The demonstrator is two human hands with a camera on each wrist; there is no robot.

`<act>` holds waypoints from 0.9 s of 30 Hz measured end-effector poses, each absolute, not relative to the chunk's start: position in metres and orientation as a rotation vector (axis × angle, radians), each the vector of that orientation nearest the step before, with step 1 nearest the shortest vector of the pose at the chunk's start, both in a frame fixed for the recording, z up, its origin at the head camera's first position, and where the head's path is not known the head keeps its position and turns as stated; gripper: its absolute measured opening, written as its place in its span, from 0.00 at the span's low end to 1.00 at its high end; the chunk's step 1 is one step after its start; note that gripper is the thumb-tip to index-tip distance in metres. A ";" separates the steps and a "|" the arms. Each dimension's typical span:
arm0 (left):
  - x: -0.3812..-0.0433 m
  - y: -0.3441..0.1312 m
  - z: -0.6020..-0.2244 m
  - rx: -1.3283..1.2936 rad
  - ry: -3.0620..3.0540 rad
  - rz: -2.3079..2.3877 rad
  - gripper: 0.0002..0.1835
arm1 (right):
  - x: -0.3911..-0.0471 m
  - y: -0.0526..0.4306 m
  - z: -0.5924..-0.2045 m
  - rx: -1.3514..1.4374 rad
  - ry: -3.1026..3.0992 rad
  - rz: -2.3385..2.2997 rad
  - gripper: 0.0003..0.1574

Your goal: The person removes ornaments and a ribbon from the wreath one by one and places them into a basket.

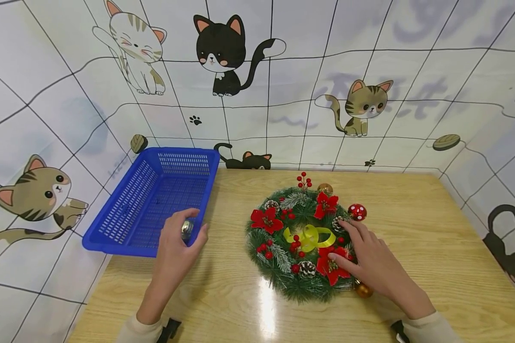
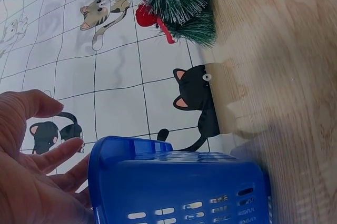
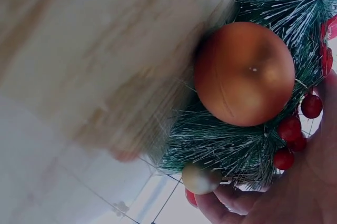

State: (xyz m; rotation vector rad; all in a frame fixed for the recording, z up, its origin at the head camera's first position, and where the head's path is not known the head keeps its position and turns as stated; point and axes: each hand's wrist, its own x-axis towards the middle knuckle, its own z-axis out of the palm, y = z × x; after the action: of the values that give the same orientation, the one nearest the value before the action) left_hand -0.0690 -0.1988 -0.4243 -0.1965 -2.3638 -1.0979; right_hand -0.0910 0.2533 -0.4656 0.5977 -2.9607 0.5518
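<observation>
A round green wreath (image 1: 300, 286) lies on the wooden table, dressed with red flowers, berries, pine cones and a yellow ribbon (image 1: 310, 238). My right hand (image 1: 371, 252) rests on its right side, thumb over a red flower (image 1: 332, 267) and fingers by a pine cone (image 1: 338, 224). An orange-gold ball (image 3: 245, 74) sits at the wreath's edge beneath this hand. At the right rim of a blue plastic basket (image 1: 207, 200), my left hand (image 1: 178, 247) has thumb and fingers spread apart. A small silvery thing (image 1: 187, 229) shows in the gap between them; I cannot tell whether they touch it.
The basket stands at the table's left, against the wall covering (image 1: 274, 114) printed with cats. A red ball with white dots (image 1: 357, 212) and another gold ball (image 1: 325, 189) edge the wreath. Bare wood table (image 1: 437, 228) extends to its right.
</observation>
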 end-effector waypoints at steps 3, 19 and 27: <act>-0.069 -0.198 -0.425 -0.204 -2.361 -1.103 0.20 | -0.091 0.253 -0.466 0.592 -2.961 0.553 0.57; -0.068 -0.201 -0.427 -0.217 -2.376 -1.159 0.20 | -0.093 0.251 -0.465 0.588 -2.937 0.574 0.58; -0.067 -0.200 -0.426 -0.210 -2.384 -1.156 0.20 | -0.096 0.249 -0.462 0.570 -2.940 0.535 0.59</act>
State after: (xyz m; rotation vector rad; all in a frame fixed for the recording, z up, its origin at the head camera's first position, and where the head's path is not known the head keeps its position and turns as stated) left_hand -0.0674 -0.2002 -0.4262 -0.2103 -2.3843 -1.1562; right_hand -0.0956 0.2493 -0.4617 0.5705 -2.9399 0.5354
